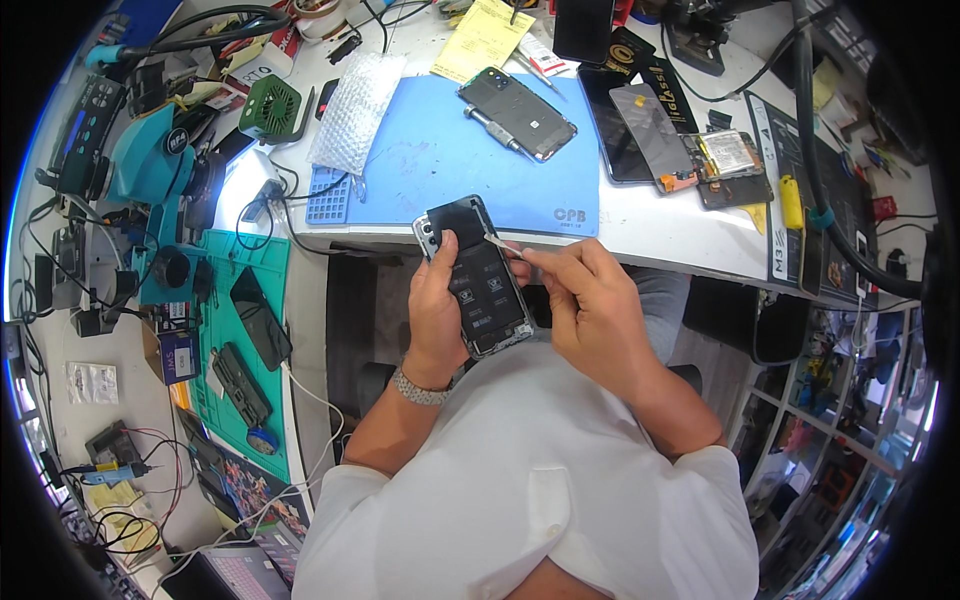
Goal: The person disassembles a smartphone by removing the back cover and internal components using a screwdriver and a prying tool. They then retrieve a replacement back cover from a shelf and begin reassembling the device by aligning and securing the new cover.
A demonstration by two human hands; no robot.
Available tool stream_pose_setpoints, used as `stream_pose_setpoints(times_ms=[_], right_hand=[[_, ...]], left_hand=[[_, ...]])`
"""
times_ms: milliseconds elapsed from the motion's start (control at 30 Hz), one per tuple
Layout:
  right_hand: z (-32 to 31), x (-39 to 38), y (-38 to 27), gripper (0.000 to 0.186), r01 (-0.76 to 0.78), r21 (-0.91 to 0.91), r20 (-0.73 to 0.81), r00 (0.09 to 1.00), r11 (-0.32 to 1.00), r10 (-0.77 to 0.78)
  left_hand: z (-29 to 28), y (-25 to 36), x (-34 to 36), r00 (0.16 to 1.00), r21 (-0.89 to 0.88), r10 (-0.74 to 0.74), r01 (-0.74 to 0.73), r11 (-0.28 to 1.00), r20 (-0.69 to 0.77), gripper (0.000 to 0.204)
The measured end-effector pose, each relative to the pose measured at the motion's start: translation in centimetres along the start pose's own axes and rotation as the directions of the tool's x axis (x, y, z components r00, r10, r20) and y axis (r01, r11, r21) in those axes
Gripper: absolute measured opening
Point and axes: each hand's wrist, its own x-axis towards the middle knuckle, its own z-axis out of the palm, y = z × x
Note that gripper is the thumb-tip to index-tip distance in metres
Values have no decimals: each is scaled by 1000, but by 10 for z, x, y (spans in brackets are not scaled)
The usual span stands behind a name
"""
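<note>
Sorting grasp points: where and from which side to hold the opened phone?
Grip the opened phone by its long edges, probably from the left and underneath, as the left hand does: it's a flat slab, exposed inside facing up, and the right hand has a thin tool near its upper right edge.

White short-sleeved shirt (420,520); silver link wristband (421,391); grey trousers (662,305).

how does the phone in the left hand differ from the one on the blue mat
Pose: the held phone is up in the left hand, while the mat phone lies on the blue mat.
Look: the held phone shows several pale markings across its dark middle; the mat phone looks mostly plain.
Both are dark and slant from upper left to lower right.
</note>
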Motion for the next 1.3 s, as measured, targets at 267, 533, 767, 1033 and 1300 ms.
stream_pose_setpoints(times_ms=[267,533,767,1033,1300], right_hand=[[-6,-4,-5,36,-11,-69,51,999,998,14],[-11,-1,-6,38,2,-93,84,996,996,6],[2,-6,-4,38,21,-44,3,1000,999,-21],[7,-5,-4,40,74,-44,-35,997,996,-76],[6,-7,-3,39,101,-104,-23,994,989,-104]], left_hand=[[6,-2,0,997,30,68,-67,997,-41,45],[9,-4,-1,994,96,95,-90,991,-48,42],[10,1,-1,1000,-61,4,-6,998,-25,46],[11,2,-1,1000,-83,-10,10,997,3,48],[12,2,-1,999,-52,-5,3,999,-42,43]])
